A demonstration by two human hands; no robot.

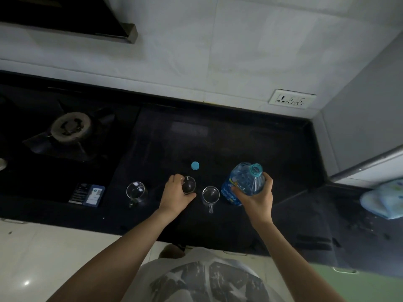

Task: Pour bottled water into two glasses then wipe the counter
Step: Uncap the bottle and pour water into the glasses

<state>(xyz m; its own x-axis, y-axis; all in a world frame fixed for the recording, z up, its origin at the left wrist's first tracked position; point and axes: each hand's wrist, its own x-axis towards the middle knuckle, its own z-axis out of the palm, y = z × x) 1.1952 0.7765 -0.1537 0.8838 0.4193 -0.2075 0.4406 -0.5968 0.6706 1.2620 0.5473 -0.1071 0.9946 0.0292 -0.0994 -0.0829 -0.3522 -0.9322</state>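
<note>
Three clear glass mugs stand in a row on the black counter. My left hand grips the middle mug. The left mug and the right mug stand free, handles toward me. My right hand holds a large blue-tinted water bottle, uncapped, tilted slightly with its mouth up, just right of the right mug. Its blue cap lies on the counter behind the mugs. A light blue cloth lies at the far right of the counter.
A gas stove burner sits at the left on a black hob. Two small cards or packets lie near the front edge left of the mugs. A wall socket is on the tiled wall behind. A grey cabinet stands at the right.
</note>
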